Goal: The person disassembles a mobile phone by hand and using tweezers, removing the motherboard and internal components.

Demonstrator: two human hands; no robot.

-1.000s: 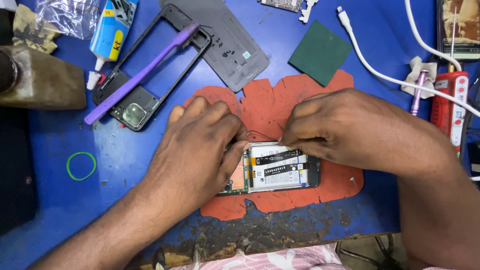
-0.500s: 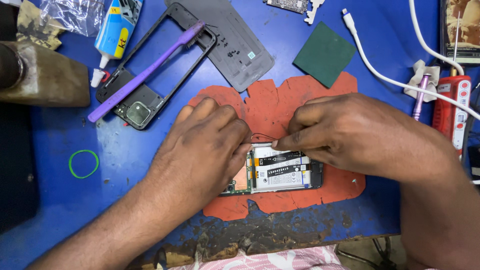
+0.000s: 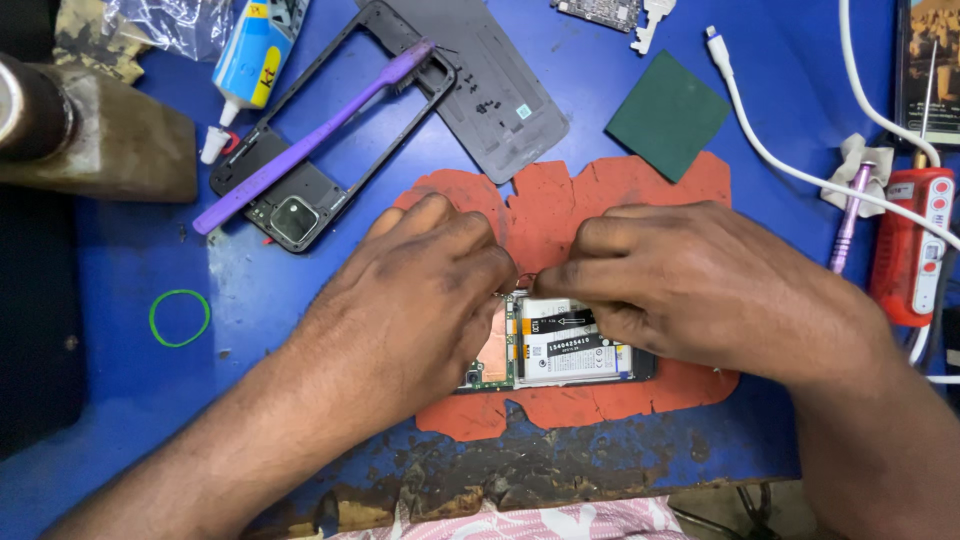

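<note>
Your blue table [image 3: 120,420] has open room at left; its worn edge runs near you. On the orange mat [image 3: 560,205] lies the opened phone [image 3: 560,350] (battery, boards bared), your left hand [image 3: 415,300] and right hand [image 3: 700,285] pinching fingers closed over its top edge.

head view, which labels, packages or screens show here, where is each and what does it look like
Battery label: white with black strips, on the opened phone under both hands.
Glue tube: blue and yellow with a white nozzle, top left.
Plastic bag: clear and crumpled, top left corner.
Screen: lit brownish picture, top right edge.
</note>
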